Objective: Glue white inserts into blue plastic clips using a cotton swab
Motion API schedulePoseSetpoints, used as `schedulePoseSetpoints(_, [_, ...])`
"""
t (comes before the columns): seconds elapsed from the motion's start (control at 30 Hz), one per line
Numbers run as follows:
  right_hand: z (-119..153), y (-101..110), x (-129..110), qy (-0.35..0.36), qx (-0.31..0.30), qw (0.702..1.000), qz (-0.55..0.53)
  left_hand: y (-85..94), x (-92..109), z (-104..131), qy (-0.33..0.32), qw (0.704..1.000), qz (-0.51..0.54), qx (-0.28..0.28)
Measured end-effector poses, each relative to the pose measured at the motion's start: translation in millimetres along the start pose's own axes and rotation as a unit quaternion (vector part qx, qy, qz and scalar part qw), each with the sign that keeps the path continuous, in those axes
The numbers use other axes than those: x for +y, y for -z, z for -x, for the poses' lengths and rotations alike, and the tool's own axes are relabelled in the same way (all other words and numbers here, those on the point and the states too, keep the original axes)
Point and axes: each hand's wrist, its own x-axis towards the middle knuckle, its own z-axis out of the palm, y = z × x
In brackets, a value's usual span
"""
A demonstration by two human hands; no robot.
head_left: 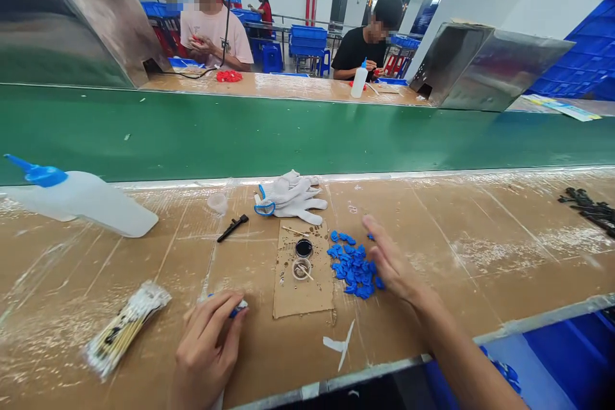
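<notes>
My left hand (211, 339) rests low on the brown table (403, 205), its fingers curled around a small blue and white piece (239, 309). On the right, my right hand (391, 262) has its fingers stretched out beside a pile of small blue pieces (354, 266), with nothing seen in it. Between the hands lies a cardboard piece (303, 301) bearing a small cup of dark liquid (303, 248) and a clear cup (302, 269) with a stick across it. White gloves (291, 196) lie just behind the cardboard.
A clear bottle with a blue nozzle (110, 202) lies at left, near bagged cotton swabs (127, 330) and a black part (233, 229). Black parts (589, 210) sit far right. Beyond the green strip (288, 134), two people work. A blue bin (567, 359) is below the right edge.
</notes>
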Motion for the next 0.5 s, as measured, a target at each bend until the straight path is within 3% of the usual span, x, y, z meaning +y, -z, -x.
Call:
schedulePoseSetpoints(0.17, [27,24,19,-0.08,0.112,0.99,0.036,4.6,4,-8,0.023,0.994,0.077,-0.078])
schedulePoseSetpoints(0.27, [23,9,24,-0.098,0.085,0.991,0.04,11.9,1,-39,0.032,0.986,0.117,-0.11])
schedulePoseSetpoints(0.4, [11,-15,13,-0.047,0.002,0.999,0.022,14.0,-12,-94,0.107,0.972,0.194,-0.074])
schedulePoseSetpoints(0.5, [1,-11,-8,-0.021,0.021,0.999,0.021,3.9,-20,-119,0.208,0.92,0.33,-0.023])
